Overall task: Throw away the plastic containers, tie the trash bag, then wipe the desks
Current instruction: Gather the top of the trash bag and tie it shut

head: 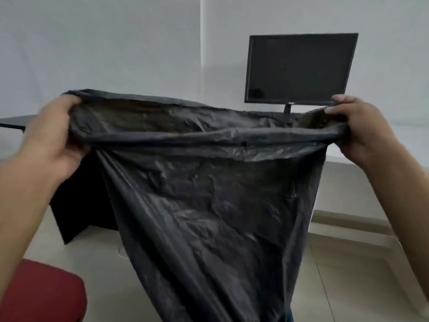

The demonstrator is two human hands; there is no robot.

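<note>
Both hands, left hand (50,138) and right hand (357,129), grip the black trash bag (209,205) rim tight, pulling it wide, near the far monitor (300,68)

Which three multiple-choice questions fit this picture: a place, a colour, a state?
1. Where is the monitor? A) beyond the trash bag B) inside it C) under it
2. What colour is the seat at lower left? A) blue B) green C) dark red
3. The bag's mouth is: A) knotted B) held open by the left hand and the right hand C) folded shut
Answers: 1 A, its screen rises behind the bag's rim. 2 C, its padding is dark red. 3 B, each hand grips one end of the rim.
</note>
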